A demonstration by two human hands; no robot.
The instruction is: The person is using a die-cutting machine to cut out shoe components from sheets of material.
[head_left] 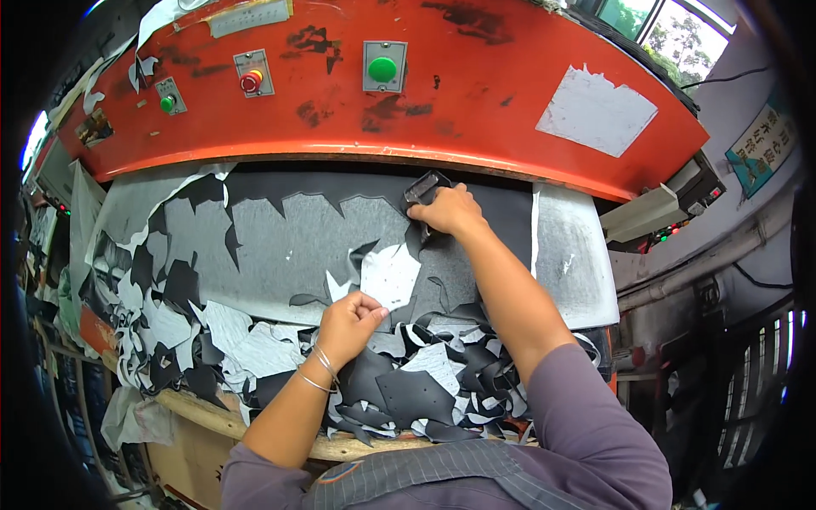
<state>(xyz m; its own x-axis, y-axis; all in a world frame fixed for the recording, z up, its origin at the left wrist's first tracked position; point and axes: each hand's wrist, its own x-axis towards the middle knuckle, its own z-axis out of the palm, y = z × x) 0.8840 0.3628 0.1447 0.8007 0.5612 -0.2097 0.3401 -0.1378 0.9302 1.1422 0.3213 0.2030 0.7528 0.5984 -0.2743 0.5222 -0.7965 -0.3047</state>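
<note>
My left hand (350, 325) pinches the lower corner of a white-backed cut leather piece (391, 274) above the grey cutting bed (297, 246). Farther off and to the right, my right hand (449, 209) is closed around a dark metal-edged cutting die (427, 184). That die rests at the cut edge of a black leather sheet (506, 212), just under the red press beam (484, 93). The sheet's near edge is jagged with several cut-outs. My fingers hide part of the die.
Black and white leather offcuts (246, 353) heap along the near and left side of the bed, above a wooden rail (204, 412). The beam carries a large green button (382, 70), a red stop button (250, 82) and a small green button (167, 104). Pipes (693, 263) run at right.
</note>
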